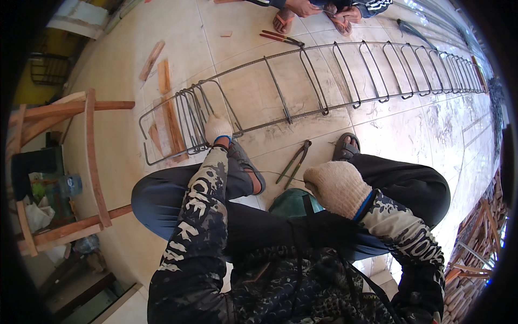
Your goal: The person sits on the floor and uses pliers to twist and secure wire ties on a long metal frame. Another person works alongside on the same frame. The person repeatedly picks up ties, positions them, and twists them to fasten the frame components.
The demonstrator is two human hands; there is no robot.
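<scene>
A long steel rebar cage lies on the floor in front of me, its rectangular stirrups bunched at the left end. My left hand, in a cream knitted glove, closes on one of those bunched stirrups, just beyond my left foot. My right hand, gloved the same way, is a fist above my lap. A thin tie wire sticks out leftward from it; the rest is hidden by the glove. Between my feet lie green-handled pincers, jaws pointing away, touched by neither hand.
Wood offcuts lie under and beyond the cage's left end. A wooden frame stands at left. Across the cage, another person's hands hold something thin, near red-handled pincers. A green rounded object sits between my legs.
</scene>
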